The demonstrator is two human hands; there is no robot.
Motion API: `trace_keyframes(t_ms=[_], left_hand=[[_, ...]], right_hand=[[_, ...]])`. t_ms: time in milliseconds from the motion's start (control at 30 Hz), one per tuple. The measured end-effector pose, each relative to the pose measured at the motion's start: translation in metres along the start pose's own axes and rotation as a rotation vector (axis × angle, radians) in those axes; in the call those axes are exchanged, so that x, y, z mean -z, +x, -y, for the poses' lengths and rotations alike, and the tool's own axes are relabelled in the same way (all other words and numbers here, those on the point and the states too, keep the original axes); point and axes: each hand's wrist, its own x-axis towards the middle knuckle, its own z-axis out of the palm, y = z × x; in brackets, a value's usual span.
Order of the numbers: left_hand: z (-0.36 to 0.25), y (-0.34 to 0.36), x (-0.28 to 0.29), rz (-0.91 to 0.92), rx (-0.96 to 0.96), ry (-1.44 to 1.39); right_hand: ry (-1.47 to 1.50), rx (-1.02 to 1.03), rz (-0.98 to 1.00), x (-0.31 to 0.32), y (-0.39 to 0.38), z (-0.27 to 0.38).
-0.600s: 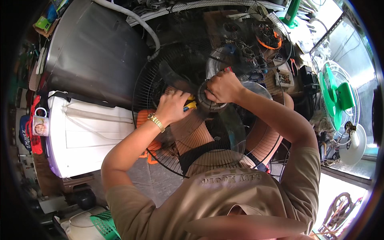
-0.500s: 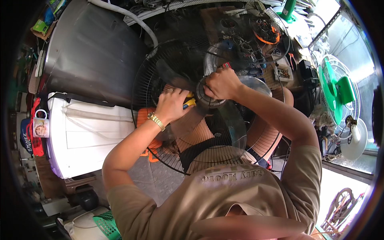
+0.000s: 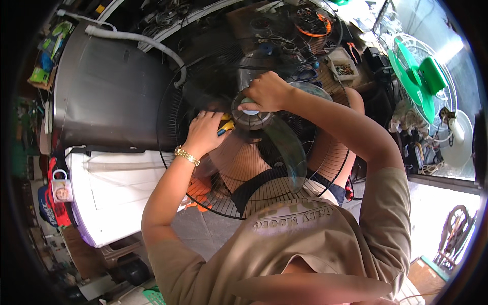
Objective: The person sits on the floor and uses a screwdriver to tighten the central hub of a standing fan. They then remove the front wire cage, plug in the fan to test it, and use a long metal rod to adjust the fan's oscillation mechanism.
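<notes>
A black wire fan grille [image 3: 239, 216] with see-through dark blades [image 3: 292, 157] behind it fills the middle, over my bare legs. My left hand [image 3: 204, 133], with a gold watch [image 3: 187, 155] at the wrist, is closed on a tool with yellow and blue handles [image 3: 226, 127], apparently pliers, at the grille's left half. Its working end is hidden. My right hand [image 3: 268, 92] is closed over the round hub [image 3: 254, 121] at the grille's centre, thumb toward a pale disc there. Whatever lies inside that fist, if anything, is hidden.
A dark metal panel [image 3: 112, 96] and a white cabinet [image 3: 122, 188] stand at left. Beyond the fan lie tangled wires, an orange ring [image 3: 317, 25] and a tub of small parts [image 3: 343, 68]. A green-bladed fan [image 3: 414, 76] stands at right. A mug [image 3: 62, 189] hangs far left.
The head view has shifted, so hands and fan sit higher and further left. The red thing at my right fist is out of sight. My left hand keeps the yellow-and-blue tool.
</notes>
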Motion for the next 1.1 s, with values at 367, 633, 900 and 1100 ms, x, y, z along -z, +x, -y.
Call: trace_keyframes(t_ms=[367, 633, 900, 1100], left_hand=[[0.0, -0.025, 0.022, 0.278, 0.018, -0.243], [0.001, -0.029, 0.026, 0.412, 0.062, -0.398], [0.014, -0.061, 0.063, 0.371, 0.082, 0.044], [0.03, -0.124, 0.144, 0.083, 0.274, -0.162]], right_hand=[[0.584, -0.412, -0.136, 0.014, -0.114, -0.021], [0.717, -0.564, -0.069, 0.016, -0.171, -0.025], [0.737, -0.301, -0.034, 0.038, -0.151, 0.001], [0.971, -0.16, -0.156, 0.061, -0.115, 0.014]])
